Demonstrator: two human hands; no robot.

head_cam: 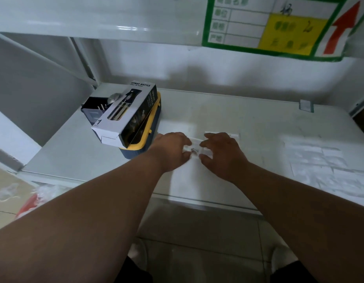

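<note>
A small clear packet (pixel 195 144) with a little metal piece (pixel 194 150) inside lies on the white shelf (pixel 248 123), between my two hands. My left hand (pixel 170 151) pinches the packet's left end between thumb and curled fingers. From the other side, my right hand (pixel 223 155) pinches its right end the same way. Both forearms reach in from the bottom of the view. Much of the packet is hidden by my fingers, and it is blurred.
Just left of my left hand, a spray bottle box (pixel 126 111) lies on a blue and yellow container (pixel 144 142), with a black holder (pixel 93 108) behind. White papers (pixel 320 164) lie at the right. A poster with a red arrow (pixel 283 25) hangs above.
</note>
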